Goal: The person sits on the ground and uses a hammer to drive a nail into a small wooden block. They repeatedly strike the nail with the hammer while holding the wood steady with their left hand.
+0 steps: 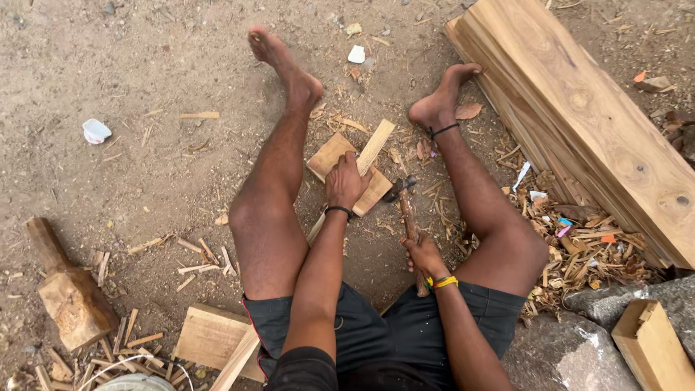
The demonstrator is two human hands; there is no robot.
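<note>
I sit on bare ground with my legs spread. My left hand (344, 181) grips a narrow wooden strip (376, 145) and presses it down on a square wooden block (328, 156) lying between my legs. The strip runs diagonally from near my thigh up toward the far right. My right hand (425, 255) is closed around the wooden handle of a hammer (407, 215), whose metal head (399, 187) hovers just right of the block, close to the strip.
A stack of long planks (579, 108) lies at the right, with wood chips (586, 246) beside it. A wooden mallet (69, 289) rests at the left. Another block (213, 337) and thin sticks lie near my left hip. Stones (579, 347) sit at bottom right.
</note>
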